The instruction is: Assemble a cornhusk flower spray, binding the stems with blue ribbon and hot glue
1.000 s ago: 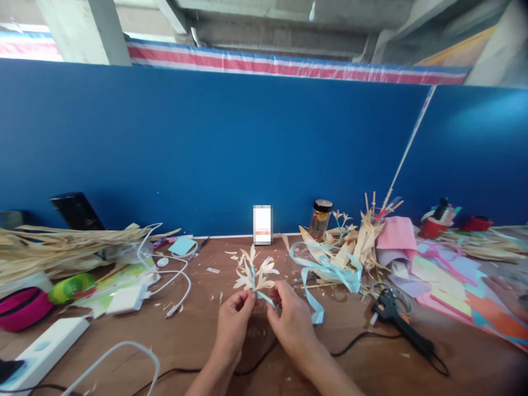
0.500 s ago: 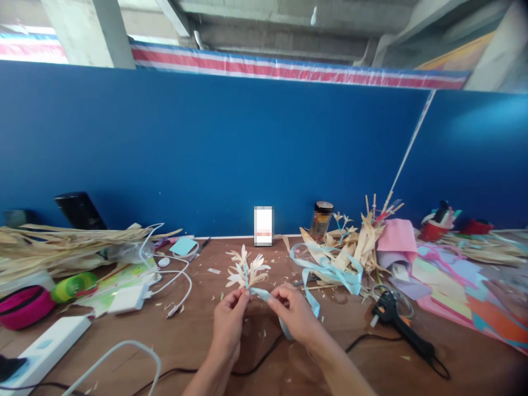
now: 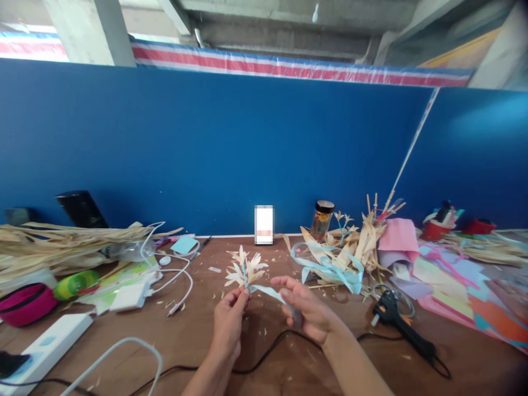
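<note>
My left hand (image 3: 229, 314) pinches the stem of a small flower made of pale dried husk petals (image 3: 243, 269), held upright above the table. A light blue ribbon (image 3: 266, 290) wraps the flower's stem and stretches from there to my right hand (image 3: 308, 309). In that hand the ribbon runs between the thumb and the lower fingers, loosely gripped, while the index finger reaches out toward the flower. Part of the ribbon is hidden by the right hand.
Right of the hands lie a black glue gun (image 3: 402, 324), loose blue ribbon (image 3: 330, 269), dried husks (image 3: 367, 245) and coloured paper (image 3: 445, 275). A lidded jar (image 3: 322, 219) and a phone-like screen (image 3: 264, 224) stand behind. White cables (image 3: 181, 269) and a power strip (image 3: 51, 349) lie left.
My right hand has moved slightly right and away from the flower, its fingers loosening from a pinch and spreading. More ribbon shows between the hands. The left hand keeps its hold.
</note>
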`<state>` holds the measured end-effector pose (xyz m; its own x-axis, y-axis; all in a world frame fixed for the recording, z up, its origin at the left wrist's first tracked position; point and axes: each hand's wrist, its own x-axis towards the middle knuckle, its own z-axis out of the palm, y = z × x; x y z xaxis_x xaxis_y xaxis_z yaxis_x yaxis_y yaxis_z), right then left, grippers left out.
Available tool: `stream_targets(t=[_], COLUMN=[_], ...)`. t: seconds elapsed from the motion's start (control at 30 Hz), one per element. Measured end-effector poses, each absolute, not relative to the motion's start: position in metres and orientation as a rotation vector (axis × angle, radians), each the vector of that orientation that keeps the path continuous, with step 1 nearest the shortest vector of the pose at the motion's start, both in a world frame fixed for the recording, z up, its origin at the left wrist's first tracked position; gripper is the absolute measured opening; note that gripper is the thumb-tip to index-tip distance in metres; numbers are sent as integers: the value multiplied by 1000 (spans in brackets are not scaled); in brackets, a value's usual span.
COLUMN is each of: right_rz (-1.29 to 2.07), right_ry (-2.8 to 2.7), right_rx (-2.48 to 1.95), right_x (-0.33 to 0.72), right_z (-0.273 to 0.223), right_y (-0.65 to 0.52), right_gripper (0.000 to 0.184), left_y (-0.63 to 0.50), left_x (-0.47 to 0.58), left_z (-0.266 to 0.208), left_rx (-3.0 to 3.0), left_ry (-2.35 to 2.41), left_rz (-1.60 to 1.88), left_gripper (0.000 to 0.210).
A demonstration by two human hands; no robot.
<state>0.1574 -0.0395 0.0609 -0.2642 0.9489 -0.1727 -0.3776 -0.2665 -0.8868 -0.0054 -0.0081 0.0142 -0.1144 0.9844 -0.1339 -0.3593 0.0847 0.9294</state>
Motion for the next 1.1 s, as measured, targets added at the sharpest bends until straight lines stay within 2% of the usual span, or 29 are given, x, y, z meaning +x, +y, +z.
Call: stream_targets(t=[0.1,0.23,0.33,0.43,0.53,0.6,0.7,0.83,0.87,0.97,1.1], right_rz=[1700,1586,1371,978,547,439,389,-15,-92,4,248], right_ry=[-986,-936,-973,-1234,-1578,-1700,-1774,-1505,-1442,-1583,-1706], right_rx=[-936,-1029,-1142,-1291,-1397,-1444,-1442,-1422,-1385,-1219,-1194], right_x=[163,177,185,186,184,185,188,181,175,149,117], right_z=[65,66,64,61,56,53,52,56,57,56,50], right_y=[-40,-34,-28,-25,-24,-22,-19,-25,-29,-41,-46], right_gripper=[43,36,35,37,21,6,12,35,34,17,22], left_y=[-5,-3,-3,-3,-2,-1,0,-5,-7,-12,-17], left_x=[-6,-8,-8,-8,-8,-9,-10,-8,-7,-3,0], left_z=[11,9,10,10,9,7,7,11,12,13,15], left_rx=[790,735,687,675,685,685,684,787,825,916,1002], left_ry=[1113,1134,1165,1165,1151,1157,1184,1221,1219,1197,1152], left_rz=[1403,1476,1505,1532,1546,1549,1567,1577,1563,1516,1486], left_gripper=[33,32,35,35,35,36,37,33,31,27,23])
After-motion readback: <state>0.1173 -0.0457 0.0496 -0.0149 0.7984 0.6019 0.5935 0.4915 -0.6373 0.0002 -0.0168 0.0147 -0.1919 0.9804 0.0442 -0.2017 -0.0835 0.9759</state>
